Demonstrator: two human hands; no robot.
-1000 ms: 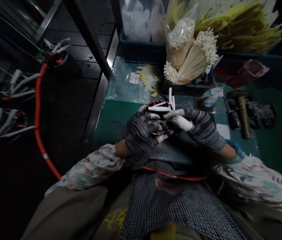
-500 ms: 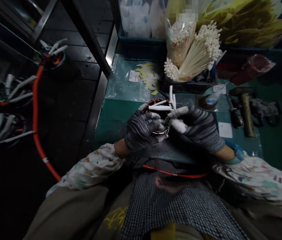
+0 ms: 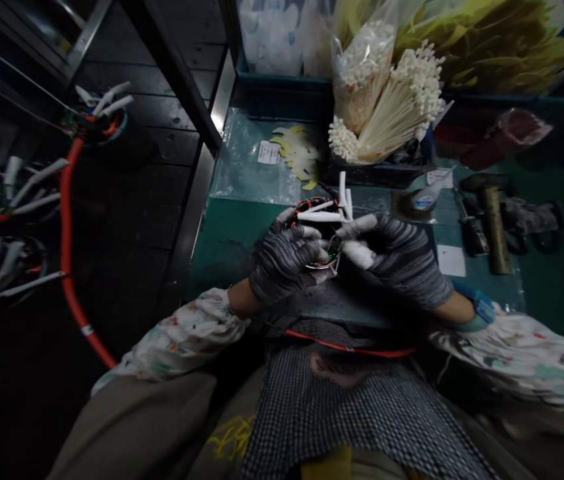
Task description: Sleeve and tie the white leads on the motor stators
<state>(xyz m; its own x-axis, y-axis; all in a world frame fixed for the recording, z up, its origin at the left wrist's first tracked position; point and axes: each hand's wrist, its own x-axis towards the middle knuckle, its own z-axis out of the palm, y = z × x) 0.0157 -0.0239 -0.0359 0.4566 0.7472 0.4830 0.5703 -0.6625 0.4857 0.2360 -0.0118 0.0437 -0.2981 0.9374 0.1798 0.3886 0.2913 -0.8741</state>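
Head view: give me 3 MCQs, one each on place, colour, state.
1. Where does the bundle of cable ties lie?
A. on the person's lap
B. at the back of the green table, beyond the hands
C. on the floor at the left

2. What colour is the hose at the left?
A. orange-red
B. blue
C. white

3. What is the state of the left hand?
A. open and flat on the table
B. hanging off the table edge
C. closed on the wound coil part with white sleeves

Key: 1 B, it sits behind the hands; 2 A, its length shows orange-red; 3 C, gloved fingers wrap the part, the right hand working it.
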